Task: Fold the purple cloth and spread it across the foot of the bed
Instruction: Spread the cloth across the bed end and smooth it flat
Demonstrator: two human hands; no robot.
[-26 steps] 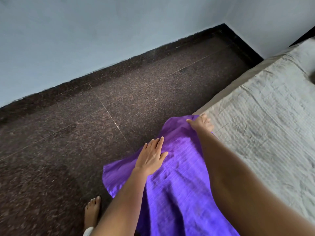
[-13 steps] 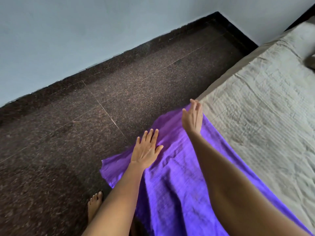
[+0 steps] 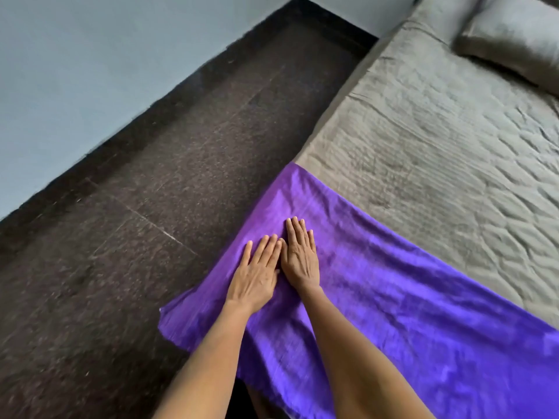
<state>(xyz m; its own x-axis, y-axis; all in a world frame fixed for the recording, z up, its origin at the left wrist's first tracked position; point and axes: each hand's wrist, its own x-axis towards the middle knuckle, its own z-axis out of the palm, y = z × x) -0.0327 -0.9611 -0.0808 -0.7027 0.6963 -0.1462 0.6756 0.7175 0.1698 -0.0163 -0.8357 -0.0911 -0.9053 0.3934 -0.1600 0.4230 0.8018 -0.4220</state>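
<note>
Purple cloth (image 3: pixel 408 297): vivid violet, plain, faint fine ribbing in the weave. Bed (image 3: pixel 438 140) sheet: dull grey-beige, plain, crinkled texture. Pillow (image 3: pixel 514 37), far right: same grey. Floor (image 3: pixel 136 222): dark brown-black, speckled, thin pale joint lines. Wall (image 3: pixel 106 55): flat pale blue-grey.

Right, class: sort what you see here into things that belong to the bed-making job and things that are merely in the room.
Part of the job:
purple cloth
bed
left hand, flat on the cloth
right hand, flat on the cloth

Just there:
pillow
dark floor
wall
</note>
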